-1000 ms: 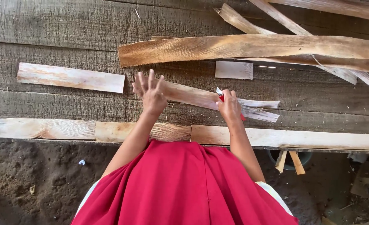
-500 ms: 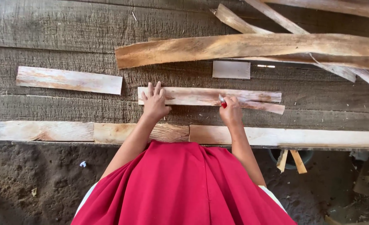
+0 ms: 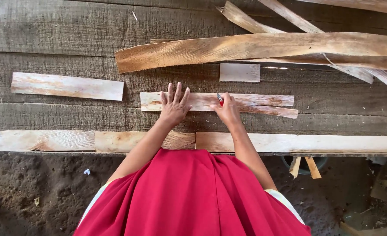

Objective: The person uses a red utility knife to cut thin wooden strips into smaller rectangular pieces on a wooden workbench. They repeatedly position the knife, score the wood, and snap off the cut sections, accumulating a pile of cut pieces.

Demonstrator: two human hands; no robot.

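Pale wood strip [image 3: 254,102] flat on planks [image 3: 71,30]

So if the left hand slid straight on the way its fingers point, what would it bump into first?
The left hand lies flat on a pale wood strip, fingers pointing away from the person. Past the strip's far edge comes bare grey workbench plank, then probably the long brown slab of wood lying across it.

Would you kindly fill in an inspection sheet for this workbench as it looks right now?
Surface: rough grey plank bench.
Job's things: pale wood strip lying flat; small red-handled tool.
Clutter: short strip at left, small white offcut, long curved slabs behind.
Hands: left hand pressed flat on the strip; right hand holding the tool against it.
Cables: nothing seen.
Surroundings: dirt floor, wood scraps below.
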